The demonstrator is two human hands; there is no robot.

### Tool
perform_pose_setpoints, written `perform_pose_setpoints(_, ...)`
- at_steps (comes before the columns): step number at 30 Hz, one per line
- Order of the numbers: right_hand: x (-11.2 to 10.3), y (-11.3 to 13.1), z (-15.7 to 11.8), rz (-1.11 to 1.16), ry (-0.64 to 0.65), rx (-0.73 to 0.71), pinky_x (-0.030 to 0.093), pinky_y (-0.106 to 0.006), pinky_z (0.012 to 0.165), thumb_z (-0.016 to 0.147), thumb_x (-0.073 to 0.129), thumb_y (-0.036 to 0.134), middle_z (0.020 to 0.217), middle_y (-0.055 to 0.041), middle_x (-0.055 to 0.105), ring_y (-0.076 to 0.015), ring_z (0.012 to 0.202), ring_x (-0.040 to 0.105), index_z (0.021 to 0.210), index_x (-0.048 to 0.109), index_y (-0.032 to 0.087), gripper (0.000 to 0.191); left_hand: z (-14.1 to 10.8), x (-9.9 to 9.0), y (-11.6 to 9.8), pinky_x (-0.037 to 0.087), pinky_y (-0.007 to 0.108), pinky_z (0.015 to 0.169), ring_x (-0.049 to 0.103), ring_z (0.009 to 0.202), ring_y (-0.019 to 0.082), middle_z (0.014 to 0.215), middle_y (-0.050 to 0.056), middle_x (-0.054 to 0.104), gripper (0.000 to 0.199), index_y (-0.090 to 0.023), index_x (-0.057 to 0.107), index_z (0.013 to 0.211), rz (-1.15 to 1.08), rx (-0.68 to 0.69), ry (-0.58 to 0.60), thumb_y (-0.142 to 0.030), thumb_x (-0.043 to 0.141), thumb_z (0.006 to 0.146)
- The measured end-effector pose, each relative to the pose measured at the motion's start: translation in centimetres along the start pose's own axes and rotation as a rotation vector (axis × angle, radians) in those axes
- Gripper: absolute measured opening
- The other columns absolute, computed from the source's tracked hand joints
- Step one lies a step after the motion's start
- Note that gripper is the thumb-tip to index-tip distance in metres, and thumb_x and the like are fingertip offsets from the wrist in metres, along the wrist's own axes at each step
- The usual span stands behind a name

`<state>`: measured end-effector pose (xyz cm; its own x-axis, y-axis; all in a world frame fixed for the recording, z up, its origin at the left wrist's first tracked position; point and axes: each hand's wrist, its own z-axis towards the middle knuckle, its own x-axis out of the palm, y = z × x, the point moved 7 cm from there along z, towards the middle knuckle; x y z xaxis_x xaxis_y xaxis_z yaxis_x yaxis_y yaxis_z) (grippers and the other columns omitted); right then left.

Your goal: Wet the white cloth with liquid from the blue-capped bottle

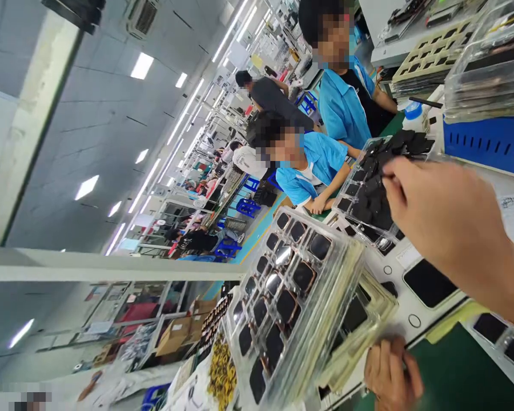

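Note:
The whole view is tilted sideways. My right hand point(445, 214) reaches in from the right edge, with thumb and forefinger closed together over a pile of thin black pieces point(372, 191) in a clear tray. Anything between those fingertips is too small to tell. My left hand point(392, 371) rests at the white table's edge beside the green mat point(462, 371), its fingers curled; what they hold, if anything, is hidden. Between the hands lies a black rounded-square piece point(428, 282). Stacked clear trays point(286, 302) hold dark square pieces in rows.
Two people in blue shirts point(310, 162) sit beyond the black pieces. More trays point(490, 68) are stacked above a blue bin point(488, 142) at the upper right. Yellow parts point(223, 371) lie beside the tray stack. A white post point(111, 267) crosses the left side.

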<state>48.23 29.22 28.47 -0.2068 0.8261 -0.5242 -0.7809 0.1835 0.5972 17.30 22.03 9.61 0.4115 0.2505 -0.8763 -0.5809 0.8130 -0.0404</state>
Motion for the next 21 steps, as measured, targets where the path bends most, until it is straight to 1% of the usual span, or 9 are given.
perform_pose_setpoints(1,-1.4,0.5,-3.2,-0.101,0.016,-0.044,0.013,-0.034,0.052,0.109,0.05,0.029,0.065,-0.0051,0.061,-0.0189,0.051,0.045,0.092,0.074,0.022,0.031,0.1,-0.4,0.2,0.057,0.044,0.04,0.067,0.05,0.025,0.071,0.013,0.073,0.042,-0.028,0.079,0.115,-0.049,-0.038,-0.059,-0.003,0.074,0.081)
perform_pose_setpoints(4,-5.1,1.2,-12.5,-0.096,0.036,-0.07,0.04,-0.036,0.061,0.116,0.062,0.022,0.09,-0.0034,0.079,-0.0168,0.071,0.068,0.114,0.076,0.017,0.015,1.0,-0.1,0.0,0.05,0.044,0.043,0.068,0.055,0.025,0.074,0.01,0.075,0.033,-0.025,0.074,0.114,-0.097,-0.013,-0.048,-0.003,0.067,0.09)
perform_pose_setpoints(6,-6.6,1.2,-18.6,0.044,0.082,-0.037,0.047,-0.034,0.069,0.114,0.068,0.018,0.093,-0.0007,0.081,-0.012,0.07,0.07,0.121,0.075,0.016,0.01,0.4,0.2,0.3,0.051,0.043,0.054,0.071,0.064,0.023,0.08,0.009,0.077,0.022,-0.023,0.075,0.111,-0.136,-0.037,-0.005,-0.008,0.064,0.1)
perform_pose_setpoints(8,-6.8,0.5,-24.9,0.194,0.173,0.08,0.05,-0.031,0.066,0.114,0.069,0.02,0.089,0.0032,0.081,-0.0099,0.062,0.067,0.122,0.076,0.02,0.01,-2.0,-0.1,1.1,0.056,0.043,0.07,0.074,0.078,0.023,0.087,0.008,0.08,0.016,-0.025,0.076,0.11,-0.202,-0.104,0.04,-0.016,0.064,0.105)
perform_pose_setpoints(12,-4.3,-0.5,-39.2,0.272,0.595,0.315,0.059,-0.032,0.069,0.118,0.058,0.036,0.104,0.0003,0.084,-0.0156,0.071,0.076,0.121,0.076,0.024,0.021,-12.0,-4.1,3.3,0.059,0.05,0.098,0.076,0.101,0.028,0.1,0.011,0.081,0.017,-0.024,0.074,0.108,-0.284,-0.435,0.074,-0.033,0.06,0.109)
perform_pose_setpoints(14,-2.5,-0.7,-46.4,0.222,0.866,0.387,0.057,-0.034,0.065,0.114,0.058,0.027,0.113,-0.0044,0.085,-0.0196,0.074,0.078,0.118,0.077,0.023,0.02,-18.2,-6.6,4.4,0.06,0.054,0.098,0.075,0.102,0.03,0.102,0.013,0.079,0.024,-0.022,0.073,0.111,-0.283,-0.679,0.082,-0.037,0.055,0.111)
perform_pose_setpoints(16,-0.7,-0.8,-52.3,0.174,1.083,0.452,0.062,-0.034,0.072,0.108,0.064,0.018,0.118,-0.0095,0.083,-0.0228,0.084,0.081,0.124,0.078,0.019,0.021,-24.2,-8.0,5.3,0.062,0.058,0.094,0.076,0.104,0.035,0.109,0.016,0.079,0.031,-0.02,0.072,0.116,-0.289,-0.929,0.108,-0.047,0.061,0.106)
perform_pose_setpoints(19,2.2,0.0,-58.0,0.147,1.258,0.511,0.066,-0.044,0.104,0.106,0.075,0.019,0.143,-0.0156,0.075,-0.0285,0.124,0.077,0.146,0.07,0.016,0.041,-31.8,-7.3,6.0,0.065,0.057,0.082,0.079,0.106,0.044,0.114,0.02,0.079,0.059,-0.021,0.073,0.114,-0.35,-1.276,0.184,-0.066,0.083,0.078)
perform_pose_setpoints(21,4.2,1.2,-59.8,0.166,1.302,0.506,0.056,-0.055,0.124,0.104,0.079,0.018,0.16,-0.0168,0.064,-0.0334,0.15,0.062,0.157,0.063,0.017,0.056,-35.2,-6.0,5.9,0.066,0.053,0.081,0.08,0.103,0.042,0.111,0.018,0.079,0.066,-0.02,0.074,0.11,-0.427,-1.473,0.244,-0.066,0.091,0.067)
